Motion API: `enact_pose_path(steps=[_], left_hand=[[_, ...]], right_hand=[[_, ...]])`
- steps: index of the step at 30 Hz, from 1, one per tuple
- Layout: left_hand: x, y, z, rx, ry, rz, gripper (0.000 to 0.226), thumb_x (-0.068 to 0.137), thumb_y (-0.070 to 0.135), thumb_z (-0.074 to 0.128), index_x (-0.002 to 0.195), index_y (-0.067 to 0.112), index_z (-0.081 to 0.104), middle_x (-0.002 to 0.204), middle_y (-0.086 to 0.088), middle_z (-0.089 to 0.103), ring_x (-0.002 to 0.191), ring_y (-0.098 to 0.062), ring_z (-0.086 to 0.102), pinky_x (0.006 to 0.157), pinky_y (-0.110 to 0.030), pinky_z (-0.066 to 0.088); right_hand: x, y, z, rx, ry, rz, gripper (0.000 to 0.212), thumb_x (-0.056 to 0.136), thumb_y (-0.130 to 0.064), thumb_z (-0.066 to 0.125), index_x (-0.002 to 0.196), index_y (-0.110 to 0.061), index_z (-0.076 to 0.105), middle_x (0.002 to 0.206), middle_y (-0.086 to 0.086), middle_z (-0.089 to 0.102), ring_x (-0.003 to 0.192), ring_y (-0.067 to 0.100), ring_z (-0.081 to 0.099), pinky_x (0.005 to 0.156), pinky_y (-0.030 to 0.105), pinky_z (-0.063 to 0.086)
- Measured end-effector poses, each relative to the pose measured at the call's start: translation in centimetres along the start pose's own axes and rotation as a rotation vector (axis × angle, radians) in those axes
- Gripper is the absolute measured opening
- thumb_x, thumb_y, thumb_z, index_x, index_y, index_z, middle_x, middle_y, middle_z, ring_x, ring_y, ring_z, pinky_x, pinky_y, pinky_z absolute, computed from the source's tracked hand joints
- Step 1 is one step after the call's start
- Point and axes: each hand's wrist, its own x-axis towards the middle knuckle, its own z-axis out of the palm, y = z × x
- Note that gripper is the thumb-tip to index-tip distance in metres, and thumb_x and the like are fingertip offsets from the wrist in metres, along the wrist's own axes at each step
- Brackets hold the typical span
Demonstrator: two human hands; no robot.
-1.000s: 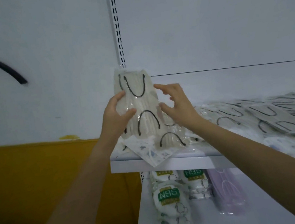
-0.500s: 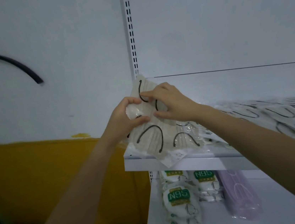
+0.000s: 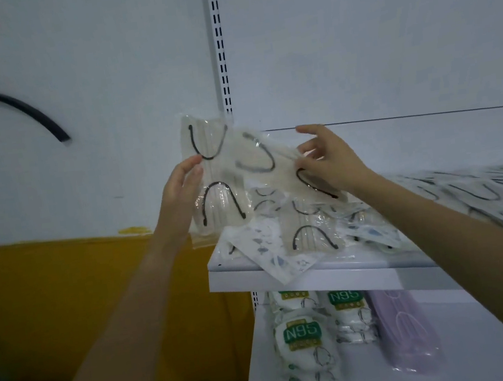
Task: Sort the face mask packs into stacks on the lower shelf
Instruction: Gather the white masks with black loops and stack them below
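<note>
My left hand (image 3: 180,186) holds an upright clear pack of cream masks with black ear loops (image 3: 210,176) by its left edge, above the upper shelf's left end. My right hand (image 3: 325,159) pinches a second cream pack (image 3: 269,163), tilted and overlapping the first one's right side. More cream and printed packs (image 3: 309,230) lie loose on the upper shelf (image 3: 333,272). On the lower shelf (image 3: 473,356) stand stacks of N95 packs (image 3: 303,336) and a purple mask pack (image 3: 403,327).
A long spread of mask packs (image 3: 478,194) covers the upper shelf to the right. A slotted shelf upright (image 3: 220,51) runs up the white wall. Left of the shelves are a yellow lower wall (image 3: 66,292) and a black curved hose (image 3: 11,105).
The hands have lifted from the shelf pile and moved apart: the left keeps one pack upright, the right now pulls a second, tilted pack off to the right.
</note>
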Motion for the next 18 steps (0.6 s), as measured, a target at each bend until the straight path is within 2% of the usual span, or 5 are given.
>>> enact_pose_path(steps=[3, 6, 11, 15, 18], left_hand=[[-0.2, 0.1, 1.8, -0.028, 0.037, 0.006, 0.036, 0.099, 0.031, 0.041, 0.133, 0.024, 0.045, 0.131, 0.013, 0.047, 0.115, 0.011, 0.043, 0.086, 0.003, 0.033], [-0.2, 0.3, 3.5, -0.057, 0.038, 0.021, 0.043, 0.095, 0.028, 0.05, 0.137, 0.024, 0.04, 0.136, 0.012, 0.044, 0.126, -0.001, 0.04, 0.101, -0.013, 0.035], [-0.5, 0.5, 4.3, 0.007, 0.021, 0.08, 0.059, 0.089, 0.009, 0.061, 0.141, 0.02, 0.033, 0.13, 0.017, 0.042, 0.11, 0.019, 0.043, 0.088, -0.003, 0.04], [-0.6, -0.4, 2.9, -0.038, -0.05, -0.009, 0.045, 0.09, 0.024, 0.06, 0.13, 0.036, 0.044, 0.138, 0.011, 0.045, 0.127, -0.007, 0.044, 0.104, -0.032, 0.043], [-1.0, -0.4, 3.0, -0.03, -0.072, 0.003, 0.047, 0.09, 0.019, 0.061, 0.131, 0.033, 0.043, 0.133, 0.015, 0.046, 0.122, 0.001, 0.047, 0.098, -0.023, 0.046]], right_hand=[[-0.3, -0.7, 2.2, 0.324, 0.127, 0.289, 0.058, 0.083, -0.01, 0.069, 0.132, -0.012, 0.04, 0.085, -0.001, 0.059, 0.071, 0.011, 0.056, 0.073, 0.024, 0.048], [-0.6, -1.9, 4.6, 0.499, 0.088, 0.4, 0.064, 0.081, -0.01, 0.072, 0.133, -0.009, 0.035, 0.081, 0.002, 0.055, 0.07, 0.014, 0.055, 0.076, 0.029, 0.049], [-1.2, -2.7, 5.7, 0.423, 0.053, 0.328, 0.073, 0.08, -0.013, 0.072, 0.14, -0.012, 0.03, 0.083, -0.001, 0.05, 0.079, 0.018, 0.059, 0.085, 0.034, 0.052], [-1.8, -2.4, 4.2, 0.374, 0.005, 0.273, 0.076, 0.083, -0.012, 0.07, 0.144, -0.016, 0.025, 0.085, -0.004, 0.049, 0.068, 0.01, 0.056, 0.069, 0.016, 0.05], [-2.5, -2.3, 4.4, 0.361, -0.025, 0.268, 0.079, 0.083, -0.013, 0.07, 0.145, -0.016, 0.022, 0.087, -0.002, 0.051, 0.067, 0.008, 0.057, 0.062, 0.012, 0.051]])
